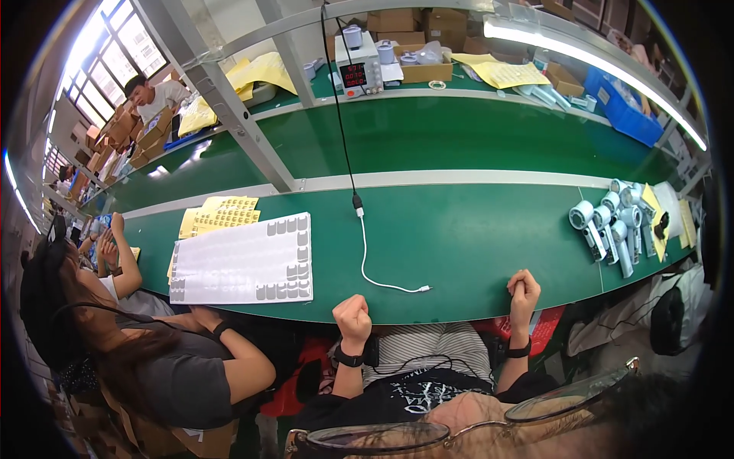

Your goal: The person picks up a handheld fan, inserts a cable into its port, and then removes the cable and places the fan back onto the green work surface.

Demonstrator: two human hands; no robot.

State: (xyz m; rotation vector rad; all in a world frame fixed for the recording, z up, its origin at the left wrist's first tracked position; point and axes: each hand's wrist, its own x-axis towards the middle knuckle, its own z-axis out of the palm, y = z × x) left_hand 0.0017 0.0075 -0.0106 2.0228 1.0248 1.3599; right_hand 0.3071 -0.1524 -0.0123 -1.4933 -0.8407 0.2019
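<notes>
My left hand (353, 319) is closed in a fist at the front edge of the green table (459, 229). Farther right, my right hand (524, 291) is also closed, with its fingers curled in over the same edge. Nothing shows in either one. Between them and a little farther back, a white charging cable (365, 249) lies curved on the tabletop, its small plug pointing right. Its upper end joins a black cord (345, 138) that hangs from above.
Left of the cable lies a white sheet of grey stickers (237, 264), partly over yellow sticker sheets (222, 214). Several light-blue handheld fans (612, 222) are piled at the right end. A power supply (358, 69) and a blue bin (619, 107) stand behind. A co-worker (176, 359) sits close on the left.
</notes>
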